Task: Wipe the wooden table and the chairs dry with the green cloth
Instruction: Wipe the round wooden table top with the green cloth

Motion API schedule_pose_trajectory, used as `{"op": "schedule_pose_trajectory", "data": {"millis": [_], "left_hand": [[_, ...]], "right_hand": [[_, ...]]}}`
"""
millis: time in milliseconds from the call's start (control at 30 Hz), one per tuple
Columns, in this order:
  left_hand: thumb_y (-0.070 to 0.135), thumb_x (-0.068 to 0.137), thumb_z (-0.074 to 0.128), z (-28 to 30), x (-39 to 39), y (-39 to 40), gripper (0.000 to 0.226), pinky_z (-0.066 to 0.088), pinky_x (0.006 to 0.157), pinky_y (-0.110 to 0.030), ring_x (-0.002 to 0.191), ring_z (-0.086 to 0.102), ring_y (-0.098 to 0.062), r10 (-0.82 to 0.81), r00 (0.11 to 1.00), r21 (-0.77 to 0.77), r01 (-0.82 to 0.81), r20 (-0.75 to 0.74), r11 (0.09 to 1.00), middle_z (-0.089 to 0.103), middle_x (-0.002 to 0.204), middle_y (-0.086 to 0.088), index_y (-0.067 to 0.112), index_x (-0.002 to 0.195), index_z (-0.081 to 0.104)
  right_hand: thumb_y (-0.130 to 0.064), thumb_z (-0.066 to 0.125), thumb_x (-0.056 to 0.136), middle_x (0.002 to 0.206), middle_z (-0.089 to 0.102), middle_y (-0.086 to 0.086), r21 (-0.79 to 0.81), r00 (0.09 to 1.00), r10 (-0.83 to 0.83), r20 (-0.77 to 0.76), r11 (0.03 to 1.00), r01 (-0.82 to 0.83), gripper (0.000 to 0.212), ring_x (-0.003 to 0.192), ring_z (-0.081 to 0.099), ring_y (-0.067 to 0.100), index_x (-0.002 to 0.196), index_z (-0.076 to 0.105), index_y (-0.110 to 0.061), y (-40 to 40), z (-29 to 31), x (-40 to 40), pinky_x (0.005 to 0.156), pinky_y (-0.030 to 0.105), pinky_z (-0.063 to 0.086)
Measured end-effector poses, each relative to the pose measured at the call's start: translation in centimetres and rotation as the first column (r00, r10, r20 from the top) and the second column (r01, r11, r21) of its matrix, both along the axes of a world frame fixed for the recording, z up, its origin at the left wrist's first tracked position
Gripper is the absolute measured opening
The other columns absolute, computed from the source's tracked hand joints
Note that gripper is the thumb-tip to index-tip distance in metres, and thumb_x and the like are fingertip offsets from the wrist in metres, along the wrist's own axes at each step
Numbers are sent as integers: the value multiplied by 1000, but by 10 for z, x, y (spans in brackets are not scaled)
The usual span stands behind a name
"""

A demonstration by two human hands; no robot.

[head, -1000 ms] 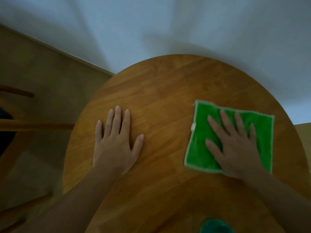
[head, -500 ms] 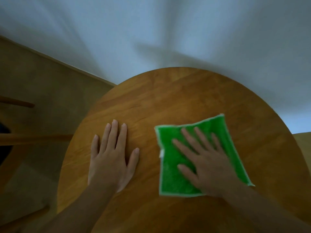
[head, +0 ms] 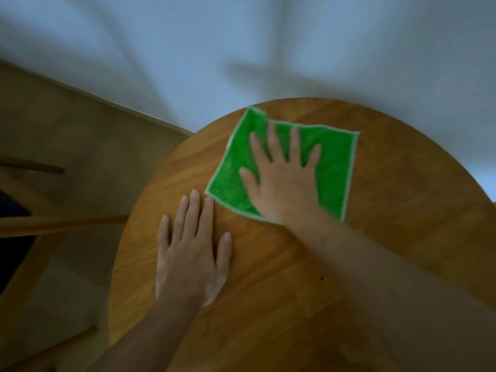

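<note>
A round wooden table (head: 402, 224) fills the lower right of the head view. The green cloth (head: 335, 167), edged in white, lies spread on the table's far part, its far left corner slightly rumpled near the rim. My right hand (head: 281, 178) presses flat on the cloth with straight, spread fingers. My left hand (head: 190, 251) rests flat on the bare wood near the table's left edge, fingers straight, its fingertips close to the cloth's near left corner.
Wooden chair parts (head: 61, 224) stand to the left of the table over a tan floor (head: 80, 146). A pale wall (head: 241, 49) runs just behind the table's far rim.
My right hand has slid the cloth from the table's right side leftward, then away toward the far rim. My left hand has stayed flat on the table.
</note>
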State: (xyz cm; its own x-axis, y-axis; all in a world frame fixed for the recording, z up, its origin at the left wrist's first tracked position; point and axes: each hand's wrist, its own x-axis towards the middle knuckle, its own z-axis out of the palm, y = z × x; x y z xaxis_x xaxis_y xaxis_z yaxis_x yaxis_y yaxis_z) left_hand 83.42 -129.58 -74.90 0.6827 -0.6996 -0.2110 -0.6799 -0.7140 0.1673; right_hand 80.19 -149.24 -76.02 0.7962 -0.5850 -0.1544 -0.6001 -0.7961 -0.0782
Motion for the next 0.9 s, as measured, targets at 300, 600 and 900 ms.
{"op": "schedule_pose_trajectory", "data": {"millis": [300, 600, 900], "left_hand": [[55, 93, 7, 2, 0, -1, 68, -5, 116, -37, 144, -13, -7, 35, 999, 1, -35, -5, 999, -3, 158, 5, 21, 152, 7], [52, 96, 14, 3, -2, 0, 65, -1, 116, -39, 145, -5, -12, 14, 1000, 17, -14, 12, 1000, 1, 157, 1, 18, 151, 14], [52, 95, 18, 1, 0, -2, 66, 8, 115, -44, 145, 5, -15, 24, 1000, -15, -24, 15, 1000, 15, 158, -4, 15, 150, 22]], "right_hand": [[-68, 7, 90, 162, -6, -4, 4, 999, -48, 24, 999, 48, 67, 148, -4, 26, 151, 1, -42, -94, -3, -44, 113, 59, -2], [-62, 10, 93, 162, -8, 3, 52, 983, -182, 29, 982, 181, 67, 145, -11, 41, 153, -1, -32, -35, 1, 17, 107, 71, -6], [-54, 23, 97, 162, 11, -5, 51, 970, 221, 104, 972, -227, 56, 148, 5, 25, 151, 19, -39, -19, 4, 9, 114, 57, 4]]}}
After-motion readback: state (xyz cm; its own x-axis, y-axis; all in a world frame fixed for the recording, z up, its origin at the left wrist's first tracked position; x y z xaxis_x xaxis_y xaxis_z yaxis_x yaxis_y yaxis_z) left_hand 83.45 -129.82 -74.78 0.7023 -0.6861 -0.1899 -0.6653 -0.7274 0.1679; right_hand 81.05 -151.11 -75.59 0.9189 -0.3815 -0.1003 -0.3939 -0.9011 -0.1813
